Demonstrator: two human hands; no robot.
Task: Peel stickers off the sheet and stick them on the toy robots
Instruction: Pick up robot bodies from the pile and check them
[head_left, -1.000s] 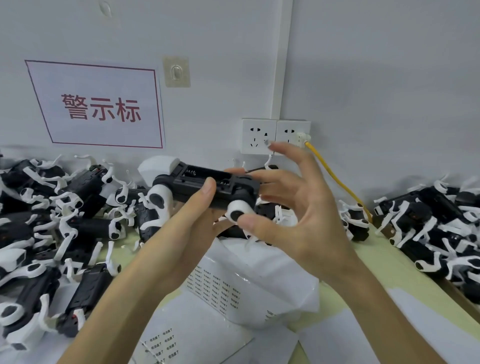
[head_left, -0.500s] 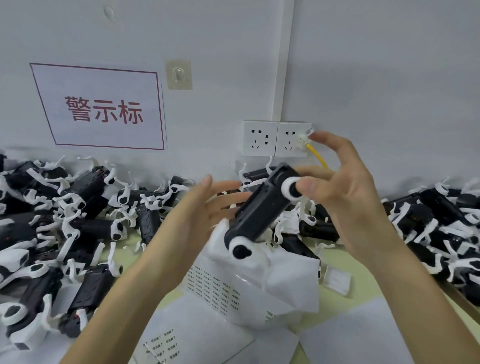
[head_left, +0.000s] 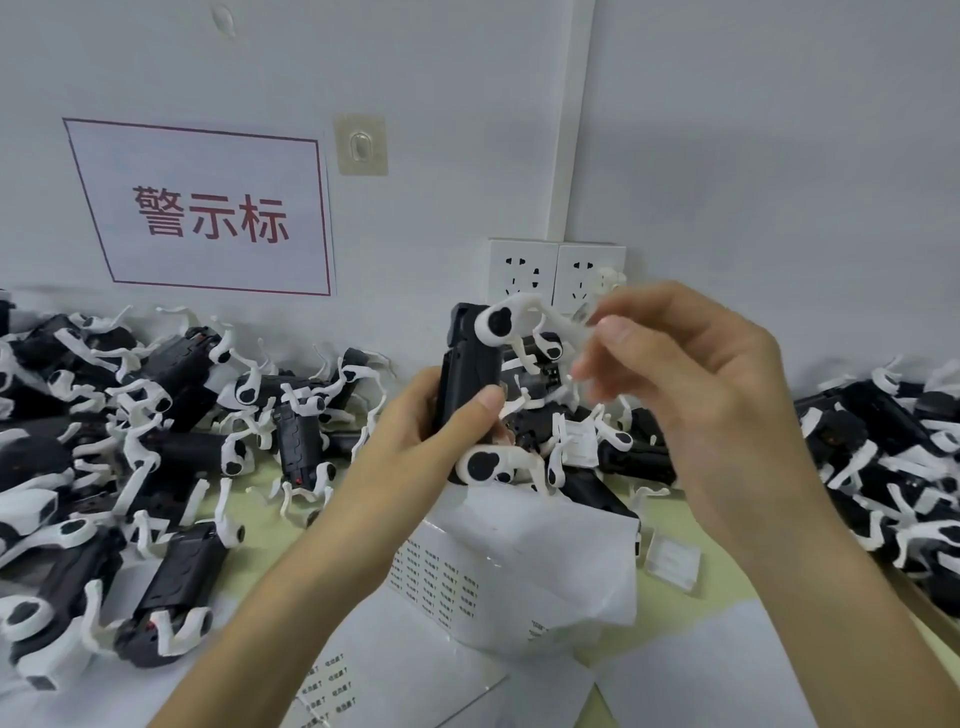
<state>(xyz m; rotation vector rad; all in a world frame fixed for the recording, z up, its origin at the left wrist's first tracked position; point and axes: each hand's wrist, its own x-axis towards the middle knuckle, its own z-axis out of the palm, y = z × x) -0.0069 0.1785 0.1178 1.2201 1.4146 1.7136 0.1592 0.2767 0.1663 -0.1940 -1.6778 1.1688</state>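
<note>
My left hand (head_left: 415, 436) grips a black toy robot (head_left: 467, 374) with white legs, held upright in front of the wall. My right hand (head_left: 701, 395) hovers just right of the robot's upper white leg with its fingers curled and blurred. A small clear sticker (head_left: 584, 313) is pinched at its fingertips, close to that leg. Below the hands lies a curled white sticker sheet (head_left: 441, 582) with rows of small printed labels. A second sticker sheet (head_left: 332, 686) lies flat near the front edge.
Piles of black and white toy robots fill the left side (head_left: 130, 441) and the right side (head_left: 883, 441) of the pale green table (head_left: 691, 603). A small clear plastic piece (head_left: 672, 564) lies right of the sheets. Wall sockets (head_left: 524, 273) sit behind the hands.
The robot went from my right hand into my left hand and now stands upright. My right hand let go of it and drew in beside its upper leg with the sticker.
</note>
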